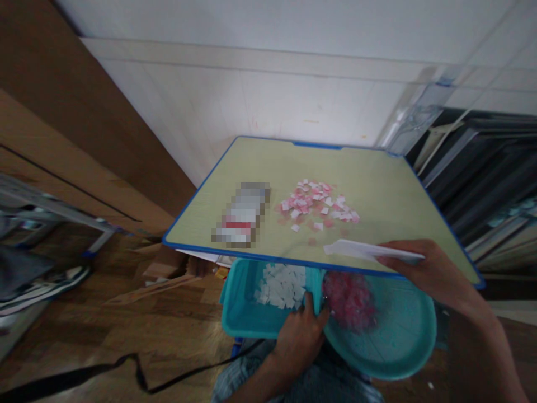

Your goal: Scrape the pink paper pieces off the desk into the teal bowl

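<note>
My right hand is closed around a thin, flat white piece, perhaps folded paper or card, just above the front edge of a folding tabletop. On the tabletop lies a loose pile of small pink and white pieces. Below, my left hand has its fingers on either side of the right rim of a teal rectangular basin. Several small white pieces lie in the basin. Beside it, a round teal tray holds a fluffy pink heap.
A pixelated phone-like object lies on the tabletop's left side. A white wall stands behind. Large cardboard leans at left, and dark flat panels stand at right. A black strap crosses the lower left.
</note>
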